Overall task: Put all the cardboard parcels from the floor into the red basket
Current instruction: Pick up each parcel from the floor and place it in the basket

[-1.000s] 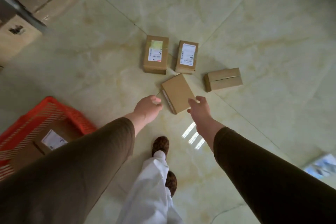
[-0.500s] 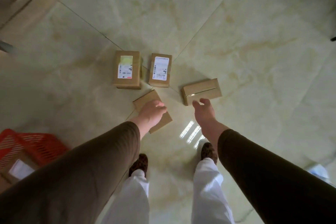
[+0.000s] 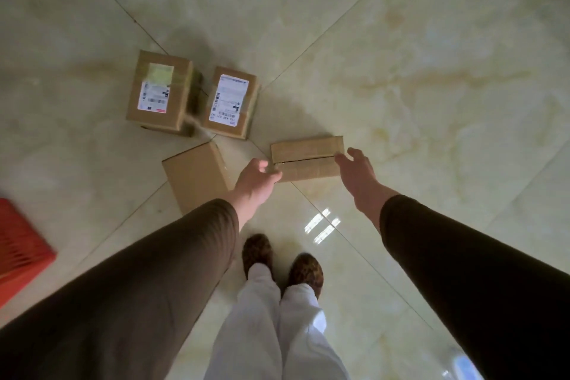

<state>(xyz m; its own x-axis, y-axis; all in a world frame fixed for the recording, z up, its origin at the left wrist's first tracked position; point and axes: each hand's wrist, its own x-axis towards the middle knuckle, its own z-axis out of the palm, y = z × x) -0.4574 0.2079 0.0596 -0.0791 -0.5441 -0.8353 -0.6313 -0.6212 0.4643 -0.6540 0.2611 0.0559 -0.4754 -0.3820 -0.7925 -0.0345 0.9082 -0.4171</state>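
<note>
The biggest worry is the reach itself: the person is bent well over the glossy tiled floor (image 3: pixel 431 55), both arms stretched out, and a slip on that shine would spoil the pickup. Next, the red basket (image 3: pixel 21 244) sits far off behind the left arm, mostly out of sight at the edge, so any box lifted has a long swing back to it and could be dropped short. Smaller still, the left hand could knock the plain box (image 3: pixel 197 177) lying just beside its wrist.

The long flat box (image 3: pixel 307 157) lies between the two hands. It is brown cardboard with a taped seam running along its top, edges square, no label showing. The left hand (image 3: pixel 254 183) is at its near end, fingers curled loosely, seemingly touching the corner but not clamped on it. The right hand (image 3: pixel 359 176) is spread wide at the far end, fingertips just at the edge, gripping nothing yet. If only one end is caught, the box may tip and slide away.

Beyond the left hand stand two labelled boxes, the one with yellow tape (image 3: pixel 159 92) and the white-labelled box (image 3: pixel 231 102), close together, both still waiting on the floor.
</note>
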